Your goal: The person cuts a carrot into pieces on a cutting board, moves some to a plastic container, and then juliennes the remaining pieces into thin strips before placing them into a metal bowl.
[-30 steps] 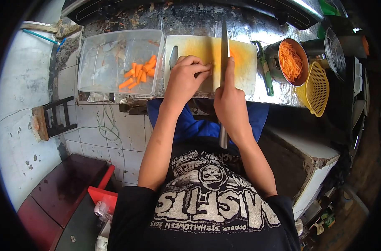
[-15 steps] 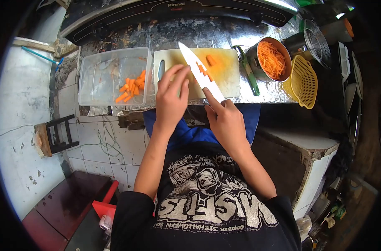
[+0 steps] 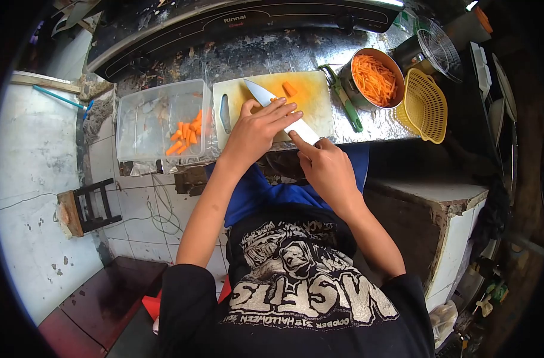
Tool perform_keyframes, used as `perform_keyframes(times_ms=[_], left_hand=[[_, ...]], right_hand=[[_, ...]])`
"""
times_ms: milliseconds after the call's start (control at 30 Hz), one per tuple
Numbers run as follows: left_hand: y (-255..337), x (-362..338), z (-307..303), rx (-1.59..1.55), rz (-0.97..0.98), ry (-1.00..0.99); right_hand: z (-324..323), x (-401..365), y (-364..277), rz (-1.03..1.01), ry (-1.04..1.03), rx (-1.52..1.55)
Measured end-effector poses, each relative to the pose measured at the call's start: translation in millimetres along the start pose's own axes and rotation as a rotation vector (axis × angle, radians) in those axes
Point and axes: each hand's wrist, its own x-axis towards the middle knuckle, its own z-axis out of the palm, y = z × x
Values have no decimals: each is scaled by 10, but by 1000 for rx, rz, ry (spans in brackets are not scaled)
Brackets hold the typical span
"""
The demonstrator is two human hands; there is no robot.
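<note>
My right hand (image 3: 328,170) grips a kitchen knife (image 3: 303,129) near the front edge of a white cutting board (image 3: 318,116), index finger along the blade. The blade lies flat-looking and slanted across the board, its tip toward the far left. My left hand (image 3: 257,131) reaches over the blade with fingers stretched out, covering its middle and most of the small carrot pieces there. A larger carrot chunk (image 3: 289,89) rests beyond the fingers on the orange-stained board. Left of the board, cut carrot sticks (image 3: 188,132) lie in a clear plastic container (image 3: 122,134).
Right of the board lies a green-handled tool (image 3: 349,111), beside a pot (image 3: 350,89) of shredded carrot (image 3: 374,79) and a yellow basket (image 3: 425,111). A wire strainer (image 3: 442,48) stands behind them. The stove (image 3: 236,27) runs along the back.
My left hand has moved right, from beside the blade to over it, now hiding the small carrot pieces. My right hand keeps its grip on the knife. The camera view has shifted slightly.
</note>
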Motion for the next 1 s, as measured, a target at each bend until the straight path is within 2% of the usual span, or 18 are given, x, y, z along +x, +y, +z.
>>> perform_keyframes(times_ms=[233, 300, 400, 533, 633, 700, 800, 933, 1000], left_hand=[[-287, -1, 125, 65, -76, 33], [-369, -20, 130, 48, -159, 28], [-422, -58, 118, 82, -154, 42], [-401, -39, 114, 39, -169, 58], [-303, 48, 134, 20, -168, 107], [-233, 158, 188, -73, -294, 183], [-176, 364, 345, 89, -361, 144], [-181, 519, 450, 90, -341, 68], [-153, 534, 406, 30, -303, 212]], right_hand=[[-137, -78, 158, -3, -47, -27], [-196, -148, 234, -13, -50, -38], [-355, -383, 332, -21, -47, -21], [-577, -637, 436, 97, -54, 44], [-657, -776, 513, 216, 30, 160], [-644, -796, 516, 255, 69, 202], [-611, -787, 457, 316, 118, 276], [-611, -741, 371, 297, 89, 292], [-617, -746, 347, 332, 52, 327]])
